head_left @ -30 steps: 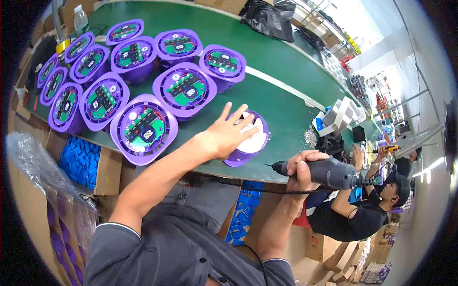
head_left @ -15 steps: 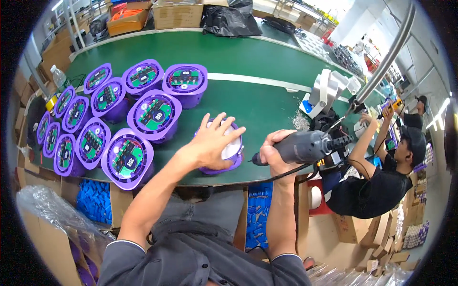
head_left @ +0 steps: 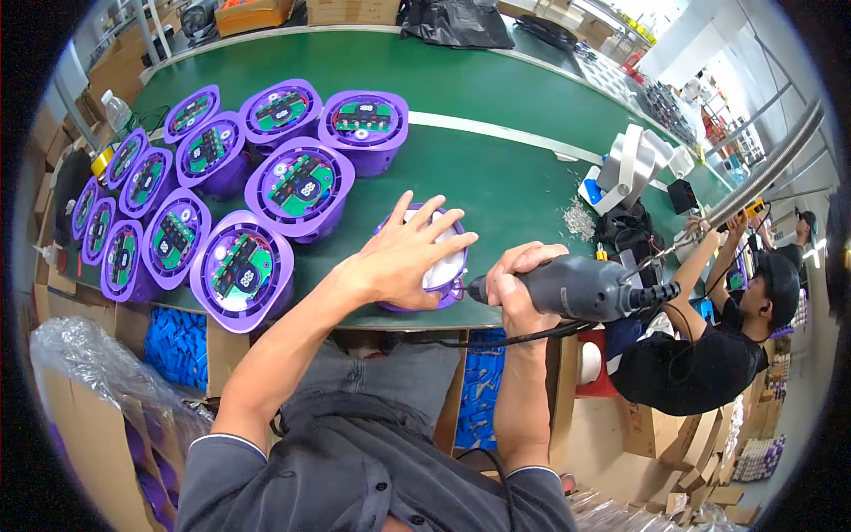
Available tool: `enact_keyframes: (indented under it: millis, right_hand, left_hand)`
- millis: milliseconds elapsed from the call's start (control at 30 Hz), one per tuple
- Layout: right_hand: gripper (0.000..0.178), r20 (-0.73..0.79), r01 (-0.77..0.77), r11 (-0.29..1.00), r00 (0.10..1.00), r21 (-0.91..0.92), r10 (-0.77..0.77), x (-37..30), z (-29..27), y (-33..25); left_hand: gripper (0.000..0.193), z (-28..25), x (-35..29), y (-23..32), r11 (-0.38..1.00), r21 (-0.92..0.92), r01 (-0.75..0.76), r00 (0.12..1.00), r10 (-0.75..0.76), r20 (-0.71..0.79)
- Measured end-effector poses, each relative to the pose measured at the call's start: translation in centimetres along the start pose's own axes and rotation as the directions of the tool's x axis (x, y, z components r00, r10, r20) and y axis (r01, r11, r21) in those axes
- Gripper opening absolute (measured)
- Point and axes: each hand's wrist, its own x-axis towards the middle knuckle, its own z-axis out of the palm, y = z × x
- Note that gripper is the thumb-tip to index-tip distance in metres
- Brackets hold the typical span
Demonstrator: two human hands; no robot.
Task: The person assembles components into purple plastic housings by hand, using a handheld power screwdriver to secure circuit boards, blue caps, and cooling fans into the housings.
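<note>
My left hand [head_left: 403, 260] lies with fingers spread across the top of a purple plastic housing [head_left: 417, 307] with a white inner part, near the bench's front edge. The hand covers much of it. In my right hand [head_left: 519, 285] is a dark corded electric screwdriver [head_left: 581, 288], held level, its tip pointing left at the right rim of that housing. Whether the tip touches a screw is too small to tell. To the left stand several purple housings with green circuit boards, the nearest being one purple housing [head_left: 282, 288].
Small screws [head_left: 580, 220] lie in a pile beyond the screwdriver, beside a white and silver device [head_left: 631, 168]. A spring-like cable [head_left: 780, 160] hangs at the right. Boxes of blue parts [head_left: 175, 344] stand below the bench [head_left: 496, 168]. A co-worker [head_left: 700, 350] sits at the right.
The screwdriver's tip has come up to the housing's right rim, where a gap showed before. My left hand stays spread on the housing. The whole view has shifted slightly.
</note>
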Motion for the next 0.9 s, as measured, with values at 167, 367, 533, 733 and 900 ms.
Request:
enact_keyframes:
  millis: [167,367,533,733,900]
  right_hand:
    - [0.029,0.023,0.018,0.999,1.000,-0.028,-0.017,0.1,0.0,0.4]
    - [0.030,0.001,-0.006,0.999,1.000,-0.051,0.006,0.3,0.5,0.3]
    - [0.032,0.032,-0.037,0.973,0.998,-0.226,0.046,-0.2,0.4,1.2]
    - [0.025,-0.047,-0.104,0.981,0.994,-0.161,0.097,0.4,1.0,0.7]
    - [0.029,0.040,-0.110,0.981,0.992,-0.162,0.118,-0.2,0.2,1.1]
  left_hand:
    - [0.079,-0.1,-0.1,0.0,1.000,-0.009,-0.015,1.000,0.015,-0.006]
    - [0.081,0.0,-0.2,0.0,1.000,-0.018,0.000,1.000,0.000,-0.005]
    - [0.078,0.3,-0.4,0.1,1.000,-0.008,-0.027,0.998,0.026,-0.058]
    - [0.080,0.2,-0.2,0.2,0.998,0.031,-0.046,0.997,0.048,-0.063]
    - [0.081,0.6,-0.3,-0.1,0.999,0.041,-0.026,0.998,0.029,-0.060]
